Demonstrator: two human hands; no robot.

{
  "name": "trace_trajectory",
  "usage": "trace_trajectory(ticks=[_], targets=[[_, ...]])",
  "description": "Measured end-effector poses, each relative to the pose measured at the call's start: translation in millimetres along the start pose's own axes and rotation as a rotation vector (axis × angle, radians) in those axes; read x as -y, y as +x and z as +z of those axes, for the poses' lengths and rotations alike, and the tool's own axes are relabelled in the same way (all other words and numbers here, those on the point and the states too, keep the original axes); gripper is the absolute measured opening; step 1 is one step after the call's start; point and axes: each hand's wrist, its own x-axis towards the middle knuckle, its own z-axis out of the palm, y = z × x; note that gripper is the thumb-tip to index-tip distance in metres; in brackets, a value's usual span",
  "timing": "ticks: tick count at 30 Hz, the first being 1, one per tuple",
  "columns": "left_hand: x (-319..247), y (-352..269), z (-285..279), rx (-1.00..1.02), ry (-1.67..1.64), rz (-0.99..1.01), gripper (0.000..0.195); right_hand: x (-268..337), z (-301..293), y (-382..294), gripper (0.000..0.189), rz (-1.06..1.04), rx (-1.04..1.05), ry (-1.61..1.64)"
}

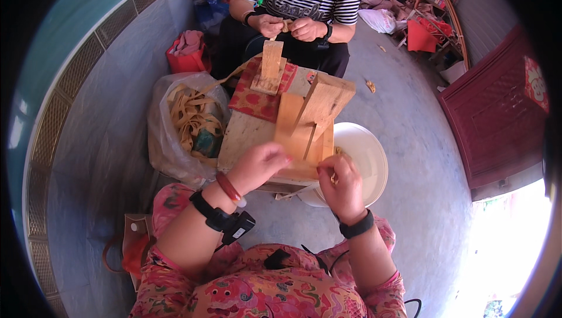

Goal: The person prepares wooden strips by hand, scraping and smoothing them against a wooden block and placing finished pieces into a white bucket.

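Observation:
My left hand point(268, 162) hovers near the front of a wooden board with an upright block point(327, 98), its fingers bent and slightly blurred; whether it holds anything cannot be told. At the board's front right corner is my right hand point(344, 182), thumb and fingertips close together, with a small yellowish piece point(335, 179) at them. The board lies on a low worn table point(246, 131). Beneath my right hand stands a white round tub point(373, 160) with a few yellowish pieces partly hidden inside.
Across the table a co-worker's hands point(290, 27) hold a small tan piece. Nearby stands a smaller wooden block point(272, 61) on a red patterned mat point(250, 98). At left, a clear plastic bag point(160, 142) holds tan strips point(189, 116); a red bag point(184, 61) sits behind it.

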Motion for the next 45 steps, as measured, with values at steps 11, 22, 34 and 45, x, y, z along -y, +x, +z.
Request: trace_trajectory(ticks=[11, 22, 34, 45], targets=[[4.7, -32.9, 18.6, 0.115, -0.113, 0.016, 0.016, -12.9, -25.7, -29.9, 0.049, -0.111, 0.065, -0.387], [18.7, -58.7, 7.7, 0.499, -0.233, -0.323, 0.02, 16.5, -21.7, -47.2, 0.033, -0.278, -0.001, -0.329], [-16.9, -68.8, 33.1, 0.181, 0.402, 0.508, 0.029, 46.4, -1.2, -74.8, 0.024, -0.187, 0.234, 0.179], [-6.2, -68.6, 28.4, 0.676, -0.434, -0.075, 0.017, 37.7, 2.6, -76.4, 0.018, 0.0, -0.003, 0.202]])
